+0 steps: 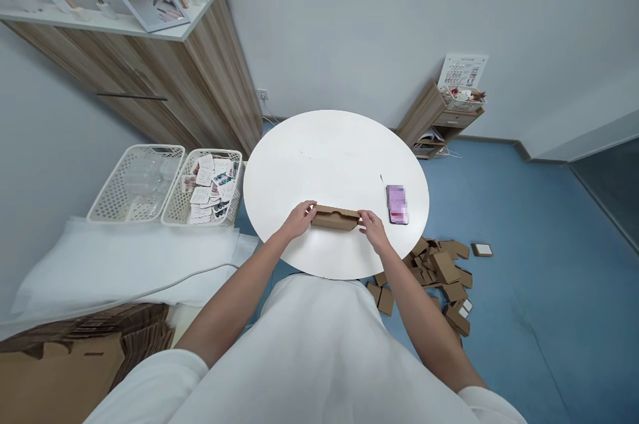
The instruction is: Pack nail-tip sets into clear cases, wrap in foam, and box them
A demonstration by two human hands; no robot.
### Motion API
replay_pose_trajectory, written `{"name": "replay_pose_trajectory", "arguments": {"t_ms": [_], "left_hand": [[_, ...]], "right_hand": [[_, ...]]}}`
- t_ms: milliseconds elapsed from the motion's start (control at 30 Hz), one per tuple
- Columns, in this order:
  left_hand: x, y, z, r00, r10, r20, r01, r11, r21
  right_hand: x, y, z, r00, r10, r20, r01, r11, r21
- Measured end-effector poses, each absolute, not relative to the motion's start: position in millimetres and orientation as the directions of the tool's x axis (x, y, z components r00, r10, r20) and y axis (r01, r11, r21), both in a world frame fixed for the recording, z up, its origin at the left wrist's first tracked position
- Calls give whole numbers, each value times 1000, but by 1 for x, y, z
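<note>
A brown cardboard box (pixel 333 219), long and narrow from here, stands near the front of the round white table (pixel 324 151). A curved notch shows along its upper edge. My left hand (pixel 300 217) grips the box's left end, with the fingers closed at its corner. At the opposite end, my right hand (pixel 372 228) holds the right corner between thumb and fingers. Just right of that hand lies a phone (pixel 397 204) with a blurred purple screen. What is inside the box cannot be seen.
Folded cardboard boxes (pixel 442 271) lie heaped on the blue floor at right. To the left are a basket of cards (pixel 172 208), a basket with clear plastic (pixel 97 204), white foam sheets (pixel 124 264) and stacked flat cardboard (pixel 64 371). A wooden cabinet (pixel 214 71) stands behind.
</note>
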State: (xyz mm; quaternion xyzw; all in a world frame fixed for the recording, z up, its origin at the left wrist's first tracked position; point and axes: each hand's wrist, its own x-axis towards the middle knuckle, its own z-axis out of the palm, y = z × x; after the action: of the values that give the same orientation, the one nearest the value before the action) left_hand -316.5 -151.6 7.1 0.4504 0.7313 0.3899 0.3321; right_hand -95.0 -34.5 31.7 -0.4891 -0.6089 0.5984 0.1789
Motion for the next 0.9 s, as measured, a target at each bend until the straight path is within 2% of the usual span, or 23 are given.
{"name": "replay_pose_trajectory", "arguments": {"t_ms": [233,433,667,900], "left_hand": [[-289,-146,3,-389,883,-263,239,372,897],[-281,-147,1,-393,862,-321,105,389,915],[-279,-155,-2,-397,851,-344,35,388,921],[-274,-153,-4,-457,815,-355,51,423,905]], "right_hand": [[-76,-18,27,-419,838,-350,376,-191,-907],[-63,-8,23,-468,782,-412,421,-212,-882],[-60,-2,21,-523,688,-503,512,-218,-831],[-72,1,20,-513,713,-478,550,-156,-821]]}}
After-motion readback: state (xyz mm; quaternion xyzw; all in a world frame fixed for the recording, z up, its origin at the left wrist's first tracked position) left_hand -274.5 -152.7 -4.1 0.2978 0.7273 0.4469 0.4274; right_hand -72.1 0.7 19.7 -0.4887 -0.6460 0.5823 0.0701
